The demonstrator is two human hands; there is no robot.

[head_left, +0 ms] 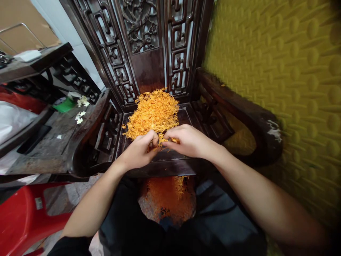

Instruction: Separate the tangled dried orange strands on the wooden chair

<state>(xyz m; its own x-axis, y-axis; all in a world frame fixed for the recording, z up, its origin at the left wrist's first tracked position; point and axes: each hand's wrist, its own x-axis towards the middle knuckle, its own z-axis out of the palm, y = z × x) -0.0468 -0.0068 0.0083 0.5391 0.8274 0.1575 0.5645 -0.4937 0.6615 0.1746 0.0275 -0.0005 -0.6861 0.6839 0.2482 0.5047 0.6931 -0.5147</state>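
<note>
A large heap of thin, tangled orange strands [153,112], looking like dried plant or fungus threads, lies on the dark wooden chair seat [188,113]. At the heap's near edge, my left hand [141,149] is closed, thumb and fingers pinching a few of the strands. My right hand [188,140] faces it from the other side, its fingers also pinched on strands of the same small bunch. The fingertips nearly meet, and the bent fingers partly hide what lies between them.
Carved armrests flank the seat, the right armrest [239,103] beside a yellow textured wall [279,71]. On the left, a wooden side table [48,149] holds a green roll [64,104] and white flowers [80,116]. A red plastic stool [29,217] stands below. Orange bits lie between my legs.
</note>
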